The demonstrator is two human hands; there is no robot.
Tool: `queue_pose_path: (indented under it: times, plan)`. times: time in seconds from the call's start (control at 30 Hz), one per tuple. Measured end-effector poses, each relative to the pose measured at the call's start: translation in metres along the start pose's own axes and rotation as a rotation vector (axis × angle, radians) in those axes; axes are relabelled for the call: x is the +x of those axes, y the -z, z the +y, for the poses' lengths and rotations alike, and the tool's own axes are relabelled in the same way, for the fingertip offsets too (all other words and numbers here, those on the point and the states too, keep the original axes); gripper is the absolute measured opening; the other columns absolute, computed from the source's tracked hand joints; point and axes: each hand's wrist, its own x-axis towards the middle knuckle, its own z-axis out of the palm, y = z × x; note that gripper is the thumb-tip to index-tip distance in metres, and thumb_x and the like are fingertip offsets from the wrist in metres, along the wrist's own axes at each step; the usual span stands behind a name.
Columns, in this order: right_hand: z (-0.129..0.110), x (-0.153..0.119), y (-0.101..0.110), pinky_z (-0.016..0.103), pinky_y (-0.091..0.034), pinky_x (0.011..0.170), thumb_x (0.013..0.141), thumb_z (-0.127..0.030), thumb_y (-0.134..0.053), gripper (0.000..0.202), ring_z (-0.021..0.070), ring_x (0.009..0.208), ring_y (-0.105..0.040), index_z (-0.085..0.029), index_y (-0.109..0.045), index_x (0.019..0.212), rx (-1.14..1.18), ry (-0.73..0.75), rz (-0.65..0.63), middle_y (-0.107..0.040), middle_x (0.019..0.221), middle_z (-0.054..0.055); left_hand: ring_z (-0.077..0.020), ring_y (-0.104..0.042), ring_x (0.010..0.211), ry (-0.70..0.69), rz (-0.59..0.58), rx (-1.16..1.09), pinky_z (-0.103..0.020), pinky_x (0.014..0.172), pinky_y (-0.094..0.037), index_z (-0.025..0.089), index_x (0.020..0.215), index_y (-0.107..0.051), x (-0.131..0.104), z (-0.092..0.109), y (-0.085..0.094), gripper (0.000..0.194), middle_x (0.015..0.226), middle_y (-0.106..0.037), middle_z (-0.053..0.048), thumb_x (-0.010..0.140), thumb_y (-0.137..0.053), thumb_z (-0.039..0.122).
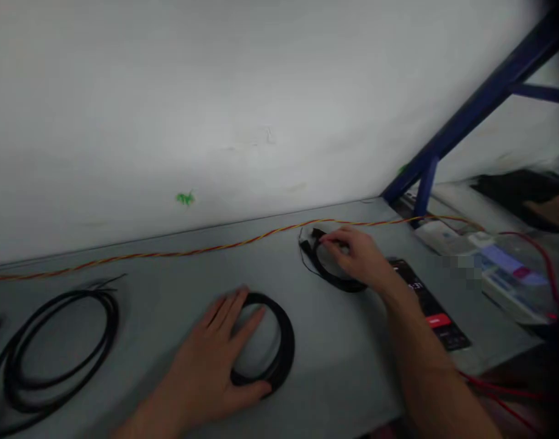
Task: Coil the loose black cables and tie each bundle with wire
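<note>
My left hand [219, 360] lies spread over the left side of a coiled black cable [286, 341] on the grey table [169, 317], its fingertips and thumb touching the coil. Farther back and to the right, my right hand [355, 253] has its thumb and fingers pinched together at a smaller black coil [336, 281] with connector ends; the fingers seem to hold part of this cable. Another, larger black cable coil [110, 323] rests at the left, touched by neither hand.
A twisted red and yellow wire [206, 249] runs along the table's back near the white wall. A phone [430, 305] lies right of my right forearm. Clear boxes [512, 274], red cables and a blue metal frame [480, 103] are at the right, beside a person's blurred hand [553, 210].
</note>
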Motion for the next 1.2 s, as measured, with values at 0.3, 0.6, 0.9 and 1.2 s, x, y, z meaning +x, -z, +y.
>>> queue_pose_path:
  times: [0.3,0.6,0.9,1.2]
  plan:
    - [0.010,-0.008,0.017,0.031,-0.047,0.074,0.094,-0.035,-0.058,0.028,0.0214,0.079,-0.065,-0.018,-0.080,0.092,0.023,0.005,-0.229,-0.072,0.088,0.007,-0.0416,-0.035,0.153,0.031,0.078,0.107,-0.058,0.119,-0.041,0.022,0.166,-0.027,-0.001,-0.012,0.000,0.098,0.173,-0.021,-0.019,0.088,-0.064,0.069]
    - [-0.097,-0.036,-0.040,0.037,-0.052,0.091,0.105,-0.027,-0.053,0.024,0.0227,0.099,-0.064,-0.020,-0.071,0.119,0.281,0.290,-0.062,-0.069,0.107,0.009,-0.0397,-0.036,0.153,0.012,0.114,0.133,-0.055,0.122,-0.038,0.013,0.167,-0.020,0.001,-0.011,-0.003,0.109,0.170,-0.027,-0.021,0.085,-0.066,0.070]
    - [-0.145,-0.072,-0.094,0.053,-0.048,0.108,0.097,-0.007,-0.047,0.049,0.0300,0.122,-0.053,-0.012,-0.051,0.146,0.181,0.357,-0.164,-0.061,0.138,0.016,-0.0418,-0.038,0.151,0.063,0.150,-0.116,-0.060,0.118,-0.044,0.012,0.167,-0.006,-0.002,-0.013,0.000,0.120,0.167,-0.032,-0.024,0.082,-0.074,0.062]
    - [-0.144,-0.070,-0.095,0.045,-0.050,0.110,0.085,0.000,-0.055,0.059,0.0307,0.121,-0.054,-0.005,-0.056,0.144,-0.011,0.401,-0.203,-0.062,0.135,0.018,-0.0265,-0.065,0.107,0.308,0.538,-0.158,-0.046,0.095,-0.059,0.020,0.126,-0.065,0.002,-0.026,-0.020,0.030,0.116,-0.065,-0.012,0.096,-0.061,0.021]
